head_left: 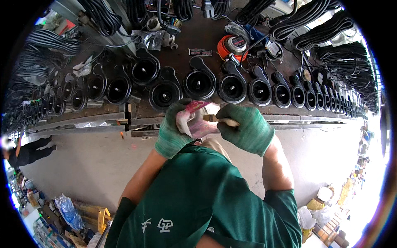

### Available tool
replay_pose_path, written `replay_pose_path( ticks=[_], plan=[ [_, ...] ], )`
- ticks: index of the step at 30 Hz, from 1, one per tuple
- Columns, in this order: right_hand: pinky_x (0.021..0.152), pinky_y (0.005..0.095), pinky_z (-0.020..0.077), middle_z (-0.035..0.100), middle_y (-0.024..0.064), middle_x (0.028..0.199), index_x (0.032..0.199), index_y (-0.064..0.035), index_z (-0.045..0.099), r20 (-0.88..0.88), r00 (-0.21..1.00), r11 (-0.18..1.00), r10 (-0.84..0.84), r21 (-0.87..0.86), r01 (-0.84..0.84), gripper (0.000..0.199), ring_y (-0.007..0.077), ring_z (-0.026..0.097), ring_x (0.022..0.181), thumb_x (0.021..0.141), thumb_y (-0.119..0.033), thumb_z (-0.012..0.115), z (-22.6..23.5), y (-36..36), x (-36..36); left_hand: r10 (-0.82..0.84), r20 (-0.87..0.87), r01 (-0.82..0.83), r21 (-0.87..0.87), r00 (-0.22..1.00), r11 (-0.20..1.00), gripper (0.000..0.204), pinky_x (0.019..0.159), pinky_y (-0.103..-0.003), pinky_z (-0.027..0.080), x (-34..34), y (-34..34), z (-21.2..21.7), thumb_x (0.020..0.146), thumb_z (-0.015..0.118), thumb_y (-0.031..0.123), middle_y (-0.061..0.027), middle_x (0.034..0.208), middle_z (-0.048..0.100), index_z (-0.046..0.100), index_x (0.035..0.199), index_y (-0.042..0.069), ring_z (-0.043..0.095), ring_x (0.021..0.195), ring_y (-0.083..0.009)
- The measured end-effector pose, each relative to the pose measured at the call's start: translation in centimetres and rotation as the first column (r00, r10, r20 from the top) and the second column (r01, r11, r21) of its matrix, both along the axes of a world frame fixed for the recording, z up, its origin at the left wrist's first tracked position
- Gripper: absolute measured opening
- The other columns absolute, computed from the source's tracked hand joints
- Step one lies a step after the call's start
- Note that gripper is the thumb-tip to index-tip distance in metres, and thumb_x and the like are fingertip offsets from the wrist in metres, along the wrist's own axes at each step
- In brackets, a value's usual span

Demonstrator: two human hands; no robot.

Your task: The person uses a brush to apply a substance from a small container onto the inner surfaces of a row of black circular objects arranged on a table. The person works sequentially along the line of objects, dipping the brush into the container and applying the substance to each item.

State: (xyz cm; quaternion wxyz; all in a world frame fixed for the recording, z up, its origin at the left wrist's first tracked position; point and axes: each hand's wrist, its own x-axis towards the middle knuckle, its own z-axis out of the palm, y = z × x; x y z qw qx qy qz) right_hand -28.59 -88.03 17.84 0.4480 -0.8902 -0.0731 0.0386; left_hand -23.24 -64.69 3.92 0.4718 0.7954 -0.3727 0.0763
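**Head view: two gloved hands on a pink-and-white bag at the bench edge**

Head view looks down on a person in a green shirt standing at a long workbench. Both hands wear green knit gloves. The left hand is closed around the left side of a small pink-and-white plastic bag, fingers curled over its top. The right hand is close beside it, closed on a pale, stick-like thing whose end meets the bag's right side; what it is I cannot tell. The bag sits between the two hands, held up just in front of the bench's metal rail.

Behind the hands, a curved row of black round housings runs along the bench. An orange device stands farther back among bundled black cables.
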Motion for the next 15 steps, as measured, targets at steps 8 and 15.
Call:
replay_pose_path(
  ticks=[8,15],
  plan=[
    [0.062,0.0309,0.0564,0.071,0.0119,0.082,0.106,0.0009,0.065,-0.281,0.913,0.903,-0.297,0.229,0.364,0.020,0.0188,0.072,0.072,0.087,-0.003,0.068,1.4,-0.6,-2.3,0.013,-0.190,-0.028,-0.079,0.982,0.996,0.088,0.095,-0.034,0.053,1.1,0.7,0.0,0.066,0.096,0.021,-0.0103,0.126,0.054,0.044,0.135,0.006,0.060,0.111,-0.0234],
    [0.054,0.0312,0.0554,0.069,0.0155,0.079,0.112,0.0037,0.058,-0.323,0.895,0.668,-0.309,0.595,0.446,0.033,0.0230,0.069,0.062,0.091,-0.019,0.068,-2.9,-4.0,-3.1,0.034,-0.382,-0.108,-0.173,0.924,0.979,0.084,0.091,-0.035,0.054,1.3,0.1,-0.1,0.065,0.094,0.011,-0.0104,0.121,0.055,0.044,0.132,0.005,0.062,0.108,-0.0243]
  ],
)
